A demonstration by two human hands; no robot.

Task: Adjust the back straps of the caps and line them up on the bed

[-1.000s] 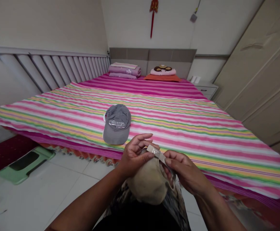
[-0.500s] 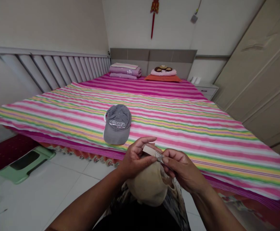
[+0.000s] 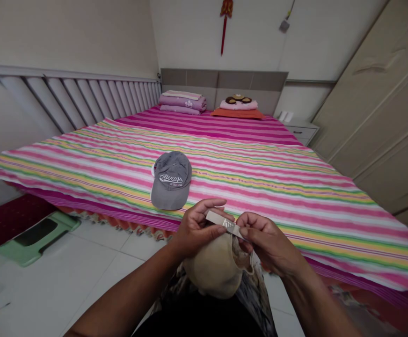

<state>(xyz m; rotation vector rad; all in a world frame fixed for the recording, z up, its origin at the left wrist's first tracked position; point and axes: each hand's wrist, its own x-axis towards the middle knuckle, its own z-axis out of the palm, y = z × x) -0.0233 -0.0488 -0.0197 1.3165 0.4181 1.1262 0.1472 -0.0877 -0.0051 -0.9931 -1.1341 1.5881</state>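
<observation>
A beige cap (image 3: 213, 269) rests over my lap, with its back opening turned up and to the right. Its pale strap (image 3: 214, 217) runs through a silver buckle (image 3: 229, 225) between my two hands. My left hand (image 3: 197, 229) is closed on the strap, thumb against the buckle's near edge and index finger raised. On the other side, my right hand (image 3: 263, 238) pinches the strap just right of the buckle between thumb and fingers. Part of the brim side is hidden. A grey cap (image 3: 171, 180) with white lettering lies on the bed ahead of my left hand.
The bed (image 3: 260, 168) with a striped sheet fills the middle. Folded purple bedding (image 3: 183, 102) and a pink pillow (image 3: 239, 105) sit by the headboard (image 3: 225, 79). A green stool (image 3: 37, 238) stands on the floor at left. A nightstand (image 3: 300, 131) is at back right.
My right hand has shifted slightly right and down along the strap, and more of the buckle and strap shows between my hands. The grey cap has stayed put.
</observation>
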